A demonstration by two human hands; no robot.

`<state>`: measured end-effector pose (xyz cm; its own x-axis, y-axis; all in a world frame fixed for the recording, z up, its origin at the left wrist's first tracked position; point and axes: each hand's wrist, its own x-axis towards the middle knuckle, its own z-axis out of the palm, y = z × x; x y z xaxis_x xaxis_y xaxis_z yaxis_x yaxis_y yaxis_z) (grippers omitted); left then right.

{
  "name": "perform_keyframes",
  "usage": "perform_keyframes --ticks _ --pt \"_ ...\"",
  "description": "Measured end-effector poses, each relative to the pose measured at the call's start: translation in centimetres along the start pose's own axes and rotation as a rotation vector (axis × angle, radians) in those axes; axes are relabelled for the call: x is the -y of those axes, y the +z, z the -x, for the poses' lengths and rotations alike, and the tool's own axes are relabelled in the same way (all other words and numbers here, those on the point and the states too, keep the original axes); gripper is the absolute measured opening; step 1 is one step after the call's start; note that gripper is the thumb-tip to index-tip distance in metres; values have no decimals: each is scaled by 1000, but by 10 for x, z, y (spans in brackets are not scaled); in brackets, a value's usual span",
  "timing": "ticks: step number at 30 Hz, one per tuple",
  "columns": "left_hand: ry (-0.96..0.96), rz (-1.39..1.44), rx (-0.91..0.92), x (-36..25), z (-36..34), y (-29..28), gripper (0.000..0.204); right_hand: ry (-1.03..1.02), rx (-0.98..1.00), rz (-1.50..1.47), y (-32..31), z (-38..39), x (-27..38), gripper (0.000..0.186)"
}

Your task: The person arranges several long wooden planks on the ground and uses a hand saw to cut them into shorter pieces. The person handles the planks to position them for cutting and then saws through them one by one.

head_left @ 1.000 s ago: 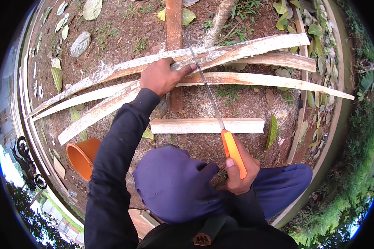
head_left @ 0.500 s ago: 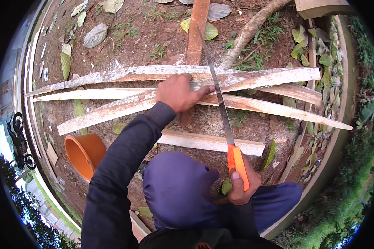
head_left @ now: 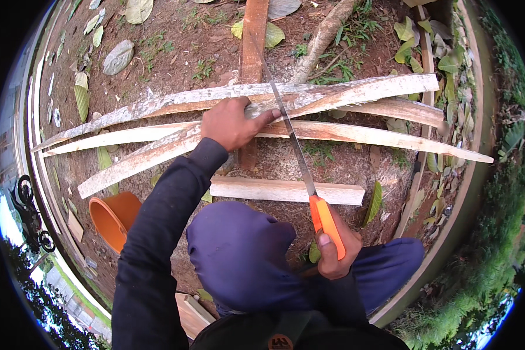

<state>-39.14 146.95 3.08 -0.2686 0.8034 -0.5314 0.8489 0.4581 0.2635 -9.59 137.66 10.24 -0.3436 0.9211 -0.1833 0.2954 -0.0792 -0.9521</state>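
Note:
My right hand is wrapped round the orange handle of a hand saw, near my bent knee. The long, narrow blade slants forward and left, crossing a rough wood strip right beside my left thumb. With my left hand I grip that strip from above, fingers curled over its far edge. It lies diagonally over two other long strips, a bark-streaked one farther off and a paler one nearer me. Any cut under the blade is too small to make out.
A reddish-brown beam runs away from me beneath the strips. A short pale board lies before my knees. An orange bucket is tipped at the left. A branch and fallen leaves lie on bare soil.
The whole view has shifted, so the strips and hands sit higher and farther left. My right hand has drawn the saw slightly back toward me; my left hand keeps its grip.

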Motion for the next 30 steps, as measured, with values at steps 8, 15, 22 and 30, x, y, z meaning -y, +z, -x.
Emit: perform_keyframes --ticks 8,15,22,30 --pt "28 -5 -33 -1 -2 3 85 67 -19 -63 7 -11 -4 51" --pt "43 -29 -43 6 -6 9 93 150 -28 -142 1 12 -3 50" --pt "116 -37 -136 12 -11 19 98 157 -126 -198 7 -7 -8 49" --pt "174 -39 -116 30 -24 23 97 108 -167 -203 17 1 -7 46"
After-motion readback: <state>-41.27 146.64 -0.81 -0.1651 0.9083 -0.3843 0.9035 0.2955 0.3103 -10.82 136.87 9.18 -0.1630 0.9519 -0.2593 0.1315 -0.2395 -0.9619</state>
